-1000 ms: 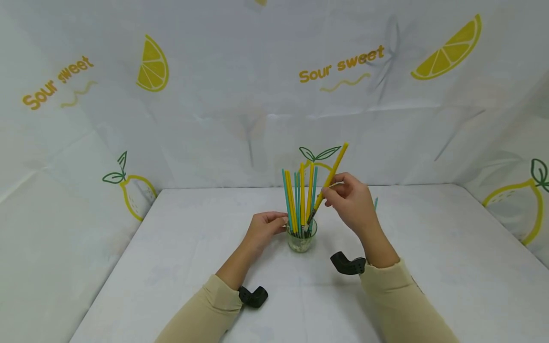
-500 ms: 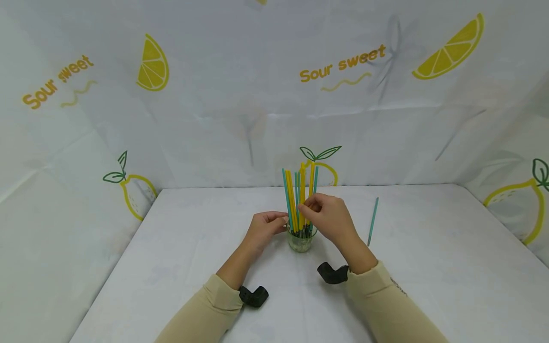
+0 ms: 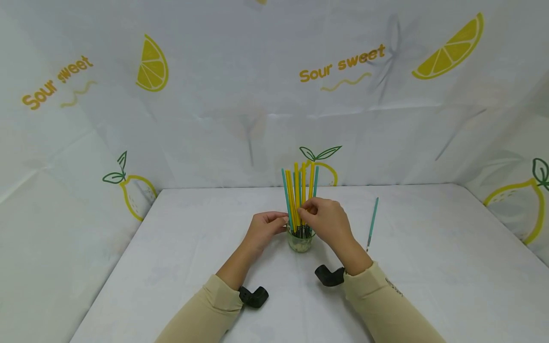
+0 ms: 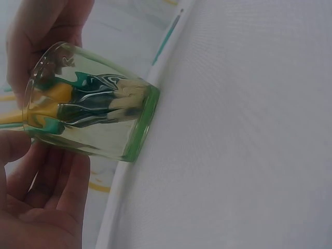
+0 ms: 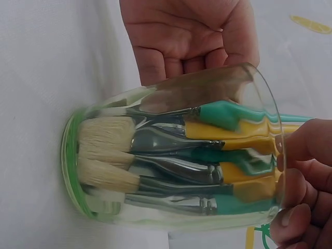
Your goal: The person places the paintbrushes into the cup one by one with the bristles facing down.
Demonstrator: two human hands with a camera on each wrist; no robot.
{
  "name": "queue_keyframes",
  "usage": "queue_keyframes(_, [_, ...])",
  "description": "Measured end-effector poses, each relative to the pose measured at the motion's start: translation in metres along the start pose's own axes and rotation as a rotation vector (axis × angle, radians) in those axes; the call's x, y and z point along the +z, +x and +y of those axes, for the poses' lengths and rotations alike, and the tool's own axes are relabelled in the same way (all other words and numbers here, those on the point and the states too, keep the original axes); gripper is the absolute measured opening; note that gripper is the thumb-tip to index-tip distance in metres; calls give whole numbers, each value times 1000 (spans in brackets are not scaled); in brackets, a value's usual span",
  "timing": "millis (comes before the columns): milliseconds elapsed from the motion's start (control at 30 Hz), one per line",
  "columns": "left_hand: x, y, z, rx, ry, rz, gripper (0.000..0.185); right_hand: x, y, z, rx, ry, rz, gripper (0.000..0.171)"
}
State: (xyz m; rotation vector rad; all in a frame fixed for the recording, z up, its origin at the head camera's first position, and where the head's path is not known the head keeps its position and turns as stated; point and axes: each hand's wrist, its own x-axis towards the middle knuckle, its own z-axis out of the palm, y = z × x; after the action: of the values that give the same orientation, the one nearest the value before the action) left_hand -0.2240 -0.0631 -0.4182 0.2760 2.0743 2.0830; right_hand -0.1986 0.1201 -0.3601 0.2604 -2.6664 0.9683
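Note:
A green-tinted glass cup (image 3: 300,243) stands on the white table (image 3: 184,247) with several paintbrushes (image 3: 300,190) upright in it, handles yellow and teal. My left hand (image 3: 279,220) holds the cup's left side, thumb and fingers round the glass (image 4: 98,114). Just above the rim, my right hand (image 3: 306,209) pinches a yellow brush handle inside the bunch. In the right wrist view the bristles (image 5: 104,155) rest on the bottom of the glass (image 5: 207,93), and the left palm (image 5: 192,36) sits behind it. One teal brush (image 3: 372,223) lies on the table to the right.
A white cloth printed with lemons (image 3: 152,64) and "Sour sweet" covers the back and side walls. Black wrist mounts (image 3: 254,296) (image 3: 328,275) sit at my cuffs. The loose teal brush (image 4: 166,40) lies past the cup in the left wrist view.
My right hand carried a tilted yellow brush down and left into the cup; that brush now stands upright in the bunch. The left hand stayed on the glass.

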Motion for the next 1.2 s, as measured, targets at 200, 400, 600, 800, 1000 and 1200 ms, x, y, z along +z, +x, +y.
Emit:
queue_keyframes(200, [3, -15, 24, 3, 12, -6, 26, 0, 0, 1, -4, -4, 0, 18])
queue_keyframes(400, [4, -15, 23, -1, 9, -3, 26, 0, 0, 2, -10, 2, -3, 17])
queue_keyframes(600, [1, -1, 1, -7, 2, 0, 27, -1, 0, 2, -15, 7, 0, 17])
queue_keyframes(800, [2, 0, -4, 6, -2, 15, 28, 0, -1, 3, -27, 8, 6, 16])
queue_keyframes(1000, [2, 0, -3, 10, 7, 20, 28, 0, 0, 4, -42, 8, 8, 15])
queue_keyframes(1200, [1, -1, -1, 5, 29, 19, 27, -7, 1, 4, -63, 19, 38, 13])
